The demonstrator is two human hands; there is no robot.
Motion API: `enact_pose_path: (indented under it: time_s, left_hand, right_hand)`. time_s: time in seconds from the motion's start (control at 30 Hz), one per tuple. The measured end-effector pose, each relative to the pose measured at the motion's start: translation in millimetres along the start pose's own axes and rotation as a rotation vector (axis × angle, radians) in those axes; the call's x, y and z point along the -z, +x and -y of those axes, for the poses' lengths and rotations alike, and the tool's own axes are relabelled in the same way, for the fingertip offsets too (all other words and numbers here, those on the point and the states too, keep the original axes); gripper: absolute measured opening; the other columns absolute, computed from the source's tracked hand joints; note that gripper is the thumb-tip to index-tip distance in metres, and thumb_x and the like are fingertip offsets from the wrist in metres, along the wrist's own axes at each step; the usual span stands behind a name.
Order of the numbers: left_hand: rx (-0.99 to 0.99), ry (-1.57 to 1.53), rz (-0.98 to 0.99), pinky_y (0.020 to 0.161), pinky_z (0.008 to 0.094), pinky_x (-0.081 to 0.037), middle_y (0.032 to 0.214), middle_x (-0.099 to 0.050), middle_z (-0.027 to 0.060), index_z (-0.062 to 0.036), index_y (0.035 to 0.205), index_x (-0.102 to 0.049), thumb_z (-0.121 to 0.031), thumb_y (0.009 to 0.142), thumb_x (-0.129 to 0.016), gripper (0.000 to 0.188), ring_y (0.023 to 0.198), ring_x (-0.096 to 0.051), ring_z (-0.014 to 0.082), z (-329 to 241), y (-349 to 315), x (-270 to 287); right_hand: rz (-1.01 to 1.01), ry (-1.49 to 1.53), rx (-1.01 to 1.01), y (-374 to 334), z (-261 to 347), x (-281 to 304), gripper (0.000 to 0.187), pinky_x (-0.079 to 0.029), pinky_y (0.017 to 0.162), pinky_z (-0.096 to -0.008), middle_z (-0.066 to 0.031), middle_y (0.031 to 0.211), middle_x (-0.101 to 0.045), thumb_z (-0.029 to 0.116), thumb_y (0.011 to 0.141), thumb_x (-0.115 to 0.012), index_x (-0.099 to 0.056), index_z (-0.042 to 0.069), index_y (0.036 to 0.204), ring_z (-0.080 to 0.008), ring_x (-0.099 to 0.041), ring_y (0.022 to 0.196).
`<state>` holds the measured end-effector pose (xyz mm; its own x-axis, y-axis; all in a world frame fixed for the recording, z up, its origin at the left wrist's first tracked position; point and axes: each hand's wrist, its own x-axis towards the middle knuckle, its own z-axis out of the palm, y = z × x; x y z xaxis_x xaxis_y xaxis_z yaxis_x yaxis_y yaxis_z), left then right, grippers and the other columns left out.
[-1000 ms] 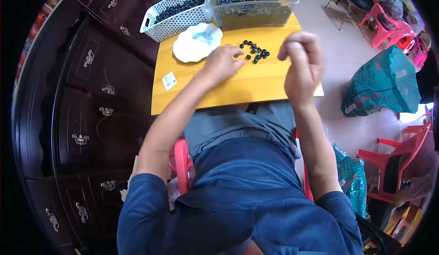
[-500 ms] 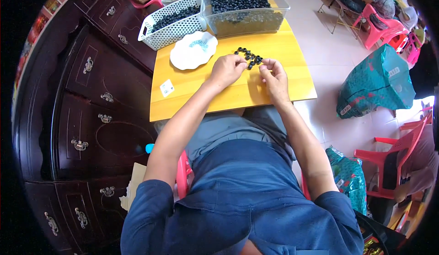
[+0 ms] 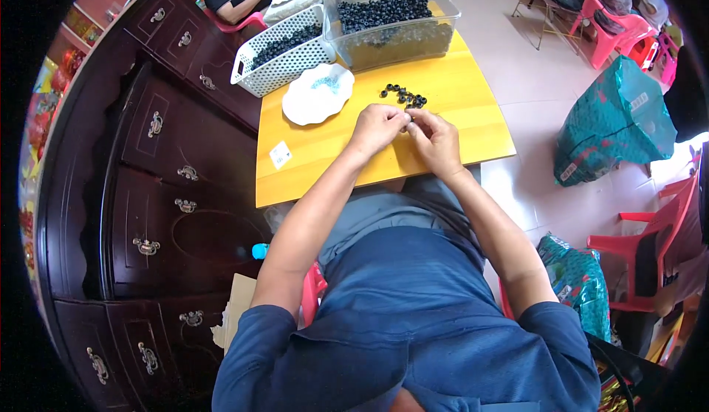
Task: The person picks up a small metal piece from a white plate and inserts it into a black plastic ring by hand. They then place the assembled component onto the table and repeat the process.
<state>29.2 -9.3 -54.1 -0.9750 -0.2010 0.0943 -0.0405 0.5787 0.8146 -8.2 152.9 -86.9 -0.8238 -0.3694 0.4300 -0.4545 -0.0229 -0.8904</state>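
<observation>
Head: L hand (image 3: 377, 128), R hand (image 3: 438, 143) together

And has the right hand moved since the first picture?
Yes: judged against the table, the right hand has moved left, from near its right edge toward the plate.

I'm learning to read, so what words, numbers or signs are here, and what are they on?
Card on the table: dark print, too small to read.
Upper teal bag: pale labels, too blurred.
Lower teal bag: pale label, too blurred.
I can't read any words or numbers.
</observation>
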Motion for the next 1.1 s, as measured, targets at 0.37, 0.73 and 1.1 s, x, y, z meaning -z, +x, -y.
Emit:
enact_pose_path:
  time_s: [0.37,0.73,1.1]
  left_hand:
    - [-0.05,0.3,-0.063,0.077,0.0409,-0.055,0.089,-0.073,0.0146,-0.0105,0.093,-0.076,-0.022,0.087,-0.063,0.018,0.084,-0.071,0.0314,10.3,26.0,4.3]
    - [-0.057,0.507,-0.083,0.078,0.0402,-0.056,0.088,-0.074,0.0131,-0.0116,0.096,-0.078,-0.021,0.081,-0.069,0.019,0.081,-0.071,0.0297,10.9,60.7,-5.9]
    - [-0.067,0.564,-0.095,0.076,0.043,-0.056,0.084,-0.073,0.0119,-0.0139,0.086,-0.077,-0.023,0.078,-0.072,0.013,0.08,-0.07,0.0309,-3.0,60.9,-17.9]
  right_hand:
    - [-0.055,0.63,-0.343,17.0,-31.5,18.3,0.02,-0.047,0.066,-0.0213,-0.0016,0.087,-0.061,0.005,0.09,-0.066,-0.056,0.005,0.106,-0.0096,-0.056,0.07]
    - [-0.114,0.647,-0.422,18.8,-21.6,23.6,0.019,-0.048,0.068,-0.0229,-0.0002,0.09,-0.064,0.015,0.092,-0.067,-0.059,0.007,0.107,-0.0094,-0.062,0.075]
    - [-0.102,0.652,-0.41,19.4,-25.0,22.6,0.022,-0.048,0.069,-0.0224,-0.0006,0.097,-0.067,0.014,0.093,-0.067,-0.063,0.004,0.111,-0.0083,-0.061,0.077]
